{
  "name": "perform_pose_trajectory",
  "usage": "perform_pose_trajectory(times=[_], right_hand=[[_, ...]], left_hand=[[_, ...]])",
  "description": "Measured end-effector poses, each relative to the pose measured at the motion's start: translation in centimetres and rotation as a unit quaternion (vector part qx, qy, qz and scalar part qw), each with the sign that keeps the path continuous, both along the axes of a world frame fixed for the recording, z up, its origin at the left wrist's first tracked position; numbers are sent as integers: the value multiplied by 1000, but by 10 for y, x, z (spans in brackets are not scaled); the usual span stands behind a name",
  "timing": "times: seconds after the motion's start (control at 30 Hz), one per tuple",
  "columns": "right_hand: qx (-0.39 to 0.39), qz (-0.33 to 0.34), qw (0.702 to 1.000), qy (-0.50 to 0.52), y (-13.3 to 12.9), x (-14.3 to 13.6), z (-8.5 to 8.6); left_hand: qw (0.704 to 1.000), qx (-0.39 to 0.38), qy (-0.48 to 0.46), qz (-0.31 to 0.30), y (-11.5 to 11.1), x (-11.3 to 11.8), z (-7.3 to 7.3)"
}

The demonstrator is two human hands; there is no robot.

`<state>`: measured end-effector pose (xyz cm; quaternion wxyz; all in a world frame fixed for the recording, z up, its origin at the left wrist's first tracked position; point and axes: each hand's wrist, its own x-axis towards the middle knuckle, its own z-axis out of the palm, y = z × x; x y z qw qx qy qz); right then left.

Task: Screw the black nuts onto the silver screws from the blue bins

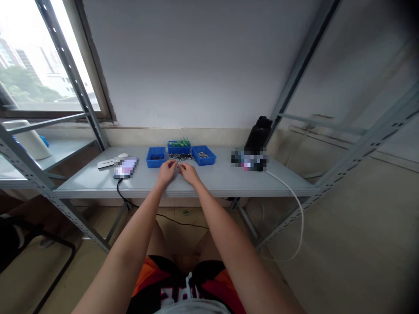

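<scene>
My left hand (168,171) and my right hand (187,172) are close together over the front half of the shelf table. Both have their fingers pinched, and what lies between the fingertips is too small to name. Just beyond them is a pile of small dark and silvery pieces (181,157). A blue bin (156,164) with dark bits inside stands left of the pile. Behind it, another blue bin (170,149) holds green thin pieces (180,142). On the right, a third blue bin (207,161) contains small silvery parts (203,154).
A blurred-out phone (126,167) with a black cable lies at the left, beside a white object (106,163). To the right are a black bottle-like object (259,134) and a pixelated device (249,160) with a white cable (299,209). Metal posts (303,65) frame the table (222,183).
</scene>
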<state>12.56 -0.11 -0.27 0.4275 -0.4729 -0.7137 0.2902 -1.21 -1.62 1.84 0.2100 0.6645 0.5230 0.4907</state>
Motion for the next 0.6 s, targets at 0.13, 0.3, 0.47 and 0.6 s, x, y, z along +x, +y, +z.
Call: perform_pose_trajectory(times=[0.13,0.3,0.47,0.6], right_hand=[[0,-24,1000,6,0,1,1],[25,-7,999,-36,-2,1,0],[21,-61,997,41,2,0,-3],[11,-57,991,119,8,1,-7]], left_hand=[[999,-6,13,-34,-1,2,0],[999,6,18,-29,1,1,-3],[998,12,63,-4,5,-1,-8],[995,9,97,-18,6,-2,-9]])
